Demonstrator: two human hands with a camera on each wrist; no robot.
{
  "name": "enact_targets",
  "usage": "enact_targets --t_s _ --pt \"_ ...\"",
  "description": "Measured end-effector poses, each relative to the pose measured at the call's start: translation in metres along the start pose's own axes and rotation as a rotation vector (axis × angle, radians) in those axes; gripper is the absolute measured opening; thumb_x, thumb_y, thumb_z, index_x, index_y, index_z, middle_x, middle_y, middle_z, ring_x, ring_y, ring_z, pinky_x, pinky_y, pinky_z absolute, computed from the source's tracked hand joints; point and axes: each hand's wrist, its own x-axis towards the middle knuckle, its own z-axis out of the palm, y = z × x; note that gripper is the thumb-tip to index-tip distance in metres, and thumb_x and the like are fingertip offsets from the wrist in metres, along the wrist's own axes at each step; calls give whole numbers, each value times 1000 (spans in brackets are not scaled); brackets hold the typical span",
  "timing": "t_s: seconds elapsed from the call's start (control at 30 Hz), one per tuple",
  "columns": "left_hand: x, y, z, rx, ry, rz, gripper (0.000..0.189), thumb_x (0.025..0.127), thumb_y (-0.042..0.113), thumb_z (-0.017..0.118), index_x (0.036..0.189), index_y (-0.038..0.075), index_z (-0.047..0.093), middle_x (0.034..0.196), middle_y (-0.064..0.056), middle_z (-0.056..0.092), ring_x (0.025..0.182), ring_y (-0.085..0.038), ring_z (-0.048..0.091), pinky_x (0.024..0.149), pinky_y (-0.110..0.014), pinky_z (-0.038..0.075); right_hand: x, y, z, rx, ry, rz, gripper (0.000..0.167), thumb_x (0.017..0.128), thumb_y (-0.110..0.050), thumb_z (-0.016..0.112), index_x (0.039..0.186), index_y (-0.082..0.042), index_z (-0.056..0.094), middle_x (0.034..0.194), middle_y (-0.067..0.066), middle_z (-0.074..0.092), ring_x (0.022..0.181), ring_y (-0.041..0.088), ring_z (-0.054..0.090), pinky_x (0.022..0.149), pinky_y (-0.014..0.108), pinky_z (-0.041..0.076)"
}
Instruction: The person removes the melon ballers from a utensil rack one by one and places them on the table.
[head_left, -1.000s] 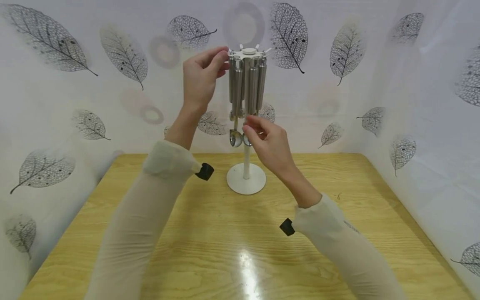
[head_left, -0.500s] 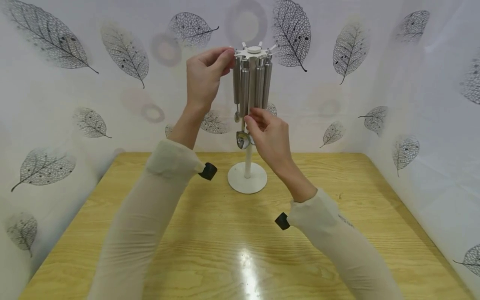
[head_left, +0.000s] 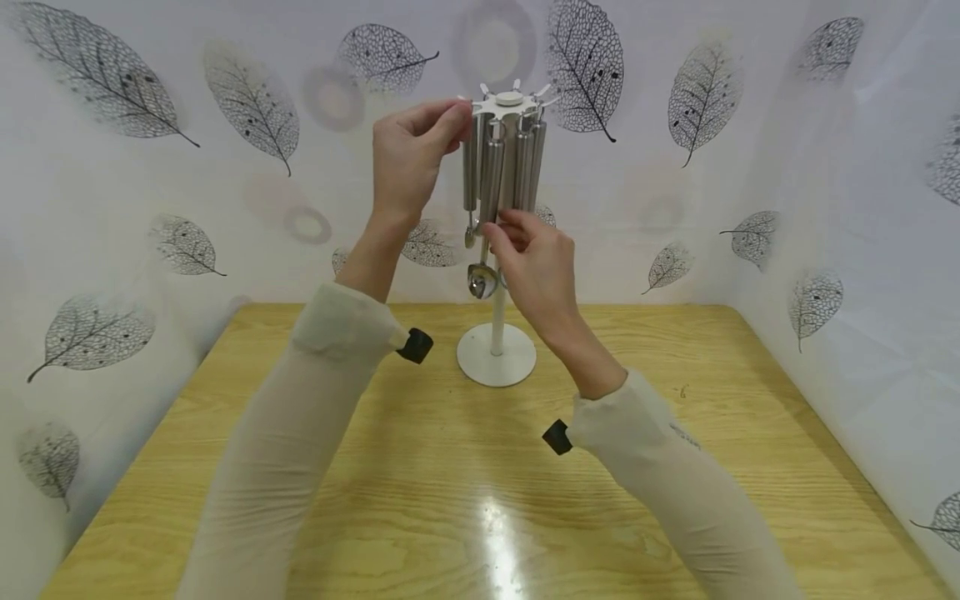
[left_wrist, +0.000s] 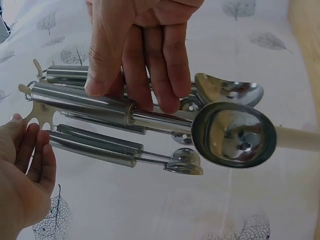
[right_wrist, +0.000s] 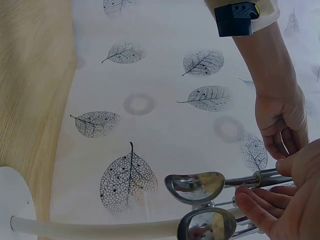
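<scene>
A white utensil stand [head_left: 497, 357] holds several steel-handled utensils under its star-shaped hook top [head_left: 510, 102]. My left hand [head_left: 411, 158] is at the left of this top, thumb and index finger pinching one hook arm; in the left wrist view that hand [left_wrist: 25, 175] shows at the arm's edge. Lower down, my right hand [head_left: 538, 267] is among the hanging handles. It holds an ice cream scoop [right_wrist: 197, 186] by the handle, thumb on one side and fingers on the other. A second scoop [right_wrist: 207, 225] hangs beside it. Smaller utensils [left_wrist: 184, 162] hang behind.
The stand's round base rests near the far edge of a wooden table [head_left: 420, 467]. Behind and at both sides hangs a white cloth [head_left: 622, 200] printed with leaves. A black wrist camera [head_left: 415, 345] sits at my left cuff.
The hook top has shifted slightly right along with my left fingertips, and the hanging utensils have turned a little. My right hand has moved slightly up along the handles.
</scene>
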Motion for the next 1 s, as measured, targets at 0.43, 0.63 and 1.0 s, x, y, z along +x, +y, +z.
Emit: enact_targets --t_s 0.43,0.63,1.0 --pt "0 -3 -3 -7 -8 2 18 97 8 79 109 -6 78 89 -7 76 86 -19 70 90 -29 59 5 -6 7 -11 12 -17 27 104 -11 72 121 10 71 112 22 76 102 26 77 88 29 61" --pt "0 -2 -2 -16 -13 7 17 97 8 79 107 -6 79 87 -7 76 84 -18 69 88 -28 59 9 -8 9 -31 34 -20 25 103 -10 73 119 9 72 110 21 77 99 26 78 88 32 62" --pt "2 -1 -2 0 -15 18 17 97 7 79 107 -6 79 88 -8 76 83 -19 70 88 -29 59 11 -11 7 -85 63 -67 22 101 -7 73 116 10 73 102 20 78 87 25 77 78 34 63"
